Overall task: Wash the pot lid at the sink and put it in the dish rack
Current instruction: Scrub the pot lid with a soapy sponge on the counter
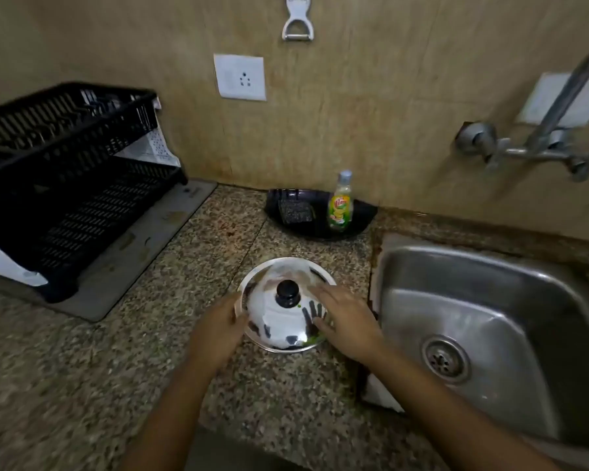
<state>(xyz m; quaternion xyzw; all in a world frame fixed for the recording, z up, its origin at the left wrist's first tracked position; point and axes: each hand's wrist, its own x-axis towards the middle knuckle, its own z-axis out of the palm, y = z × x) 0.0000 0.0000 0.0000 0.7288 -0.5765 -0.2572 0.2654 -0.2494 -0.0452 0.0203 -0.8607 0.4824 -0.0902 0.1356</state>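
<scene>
**A:** Count for me. What lies in front of you?

**B:** One pot lid (286,317), steel and domed, with one black knob (287,293) on top. It sits knob-up on the speckled counter (82,385), just left of the one sink (490,317), not in it. There are a few green specks on its near right side.

**A:** And your hands?

**B:** Two, both at the lid. Your left hand (218,329) is against its left rim, fingers curled at the edge. Your right hand (349,322) rests spread on the right side of the dome, fingers apart and flat on the steel. You can see their reflection in the metal. Whether either hand has truly clamped the lid, I cannot tell; it lies flat on the counter.

**A:** What else, by number?

**B:** One black dish rack (65,171) at far left, two tiers, standing on a grey mat (133,253). One dark tray (320,212) against the far wall, holding one scrub pad (295,212) and one bottle of yellow-green dish soap (340,205). One tap (541,144) on the wall above the sink. One wall socket (240,77), and one peeler (297,18) hanging above it.

**A:** Any writing?

**B:** The bottle's label has a red mark with lettering, too blurred to read for certain.
</scene>
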